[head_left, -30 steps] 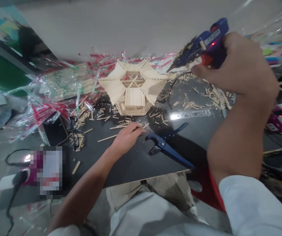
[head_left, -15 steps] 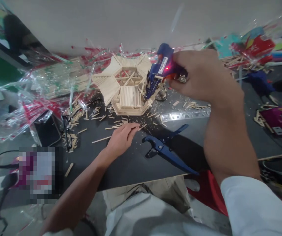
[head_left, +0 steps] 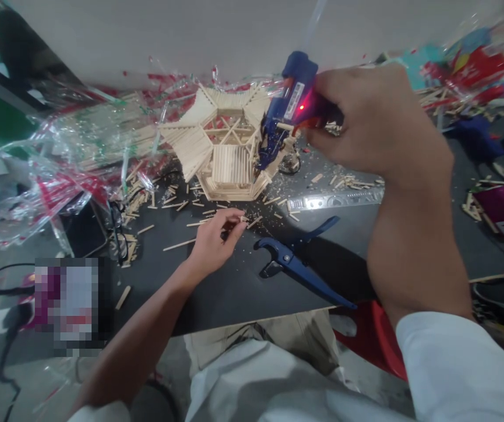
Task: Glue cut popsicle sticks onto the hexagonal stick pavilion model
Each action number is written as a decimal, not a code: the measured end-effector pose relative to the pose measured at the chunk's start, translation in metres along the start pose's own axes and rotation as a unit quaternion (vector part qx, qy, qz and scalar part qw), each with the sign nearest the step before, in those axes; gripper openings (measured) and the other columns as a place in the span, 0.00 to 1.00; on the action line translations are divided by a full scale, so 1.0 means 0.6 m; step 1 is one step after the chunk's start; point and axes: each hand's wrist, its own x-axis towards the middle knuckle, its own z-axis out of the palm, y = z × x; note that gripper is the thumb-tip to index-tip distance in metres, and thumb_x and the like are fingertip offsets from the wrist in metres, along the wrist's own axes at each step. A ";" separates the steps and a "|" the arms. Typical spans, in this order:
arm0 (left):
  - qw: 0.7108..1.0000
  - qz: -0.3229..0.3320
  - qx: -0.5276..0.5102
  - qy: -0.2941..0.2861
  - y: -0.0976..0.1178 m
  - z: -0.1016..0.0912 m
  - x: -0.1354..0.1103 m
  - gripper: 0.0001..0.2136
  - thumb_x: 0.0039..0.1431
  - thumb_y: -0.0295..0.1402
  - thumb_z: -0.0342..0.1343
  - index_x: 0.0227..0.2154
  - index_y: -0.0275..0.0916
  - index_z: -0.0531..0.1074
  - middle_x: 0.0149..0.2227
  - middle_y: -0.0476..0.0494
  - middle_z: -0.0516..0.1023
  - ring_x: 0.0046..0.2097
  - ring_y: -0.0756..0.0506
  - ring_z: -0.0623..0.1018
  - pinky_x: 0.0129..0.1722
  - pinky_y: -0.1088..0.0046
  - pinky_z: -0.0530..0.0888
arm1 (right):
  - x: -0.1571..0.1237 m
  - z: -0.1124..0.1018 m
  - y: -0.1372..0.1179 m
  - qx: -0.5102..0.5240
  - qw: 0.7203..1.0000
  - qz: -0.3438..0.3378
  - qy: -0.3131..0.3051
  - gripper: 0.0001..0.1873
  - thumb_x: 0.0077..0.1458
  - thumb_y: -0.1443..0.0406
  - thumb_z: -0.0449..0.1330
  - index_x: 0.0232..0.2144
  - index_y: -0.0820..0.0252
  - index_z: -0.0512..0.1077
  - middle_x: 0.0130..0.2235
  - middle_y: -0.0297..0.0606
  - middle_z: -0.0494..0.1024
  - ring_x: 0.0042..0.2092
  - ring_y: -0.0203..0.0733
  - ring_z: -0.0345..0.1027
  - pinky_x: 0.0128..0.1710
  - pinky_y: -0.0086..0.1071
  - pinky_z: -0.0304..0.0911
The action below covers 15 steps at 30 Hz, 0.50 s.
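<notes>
on the black counter (head_left: 243,287), the right hand (head_left: 377,120) has its fingers closed around a blue glue gun (head_left: 289,99), tip at the popsicle-stick pavilion (head_left: 219,149), while the left hand (head_left: 212,243) has its fingers pinching a small wooden stick (head_left: 244,219).

The hot glue gun (head_left: 293,97) is glossy blue plastic, and the stick model (head_left: 230,165) is pale bare wood, rough at its cut ends. The surface (head_left: 243,299) looks matt black, the ruler (head_left: 335,199) shiny metal, the wrap (head_left: 80,158) crinkled clear film, and the cutter (head_left: 293,268) smooth blue (painted metal or plastic, hard to tell).
</notes>
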 end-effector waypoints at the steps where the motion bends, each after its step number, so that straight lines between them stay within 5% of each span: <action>1: 1.000 -0.002 0.000 -0.002 0.000 0.000 0.000 0.08 0.69 0.32 0.57 0.48 0.38 0.72 0.38 0.45 0.83 0.35 0.50 0.83 0.36 0.75 0.79 | 0.000 0.000 0.000 0.001 1.000 -0.001 -0.002 0.10 0.65 0.64 0.61 0.48 0.59 0.70 0.46 0.44 0.80 0.47 0.52 0.76 0.47 0.44 0.69; 15: 1.000 -0.002 0.001 -0.011 -0.002 0.002 -0.001 0.08 0.69 0.32 0.57 0.48 0.38 0.73 0.36 0.47 0.82 0.34 0.50 0.83 0.36 0.74 0.78 | -0.002 0.001 -0.002 0.004 0.999 0.036 -0.015 0.12 0.67 0.60 0.61 0.51 0.52 0.72 0.48 0.44 0.81 0.53 0.57 0.75 0.55 0.49 0.71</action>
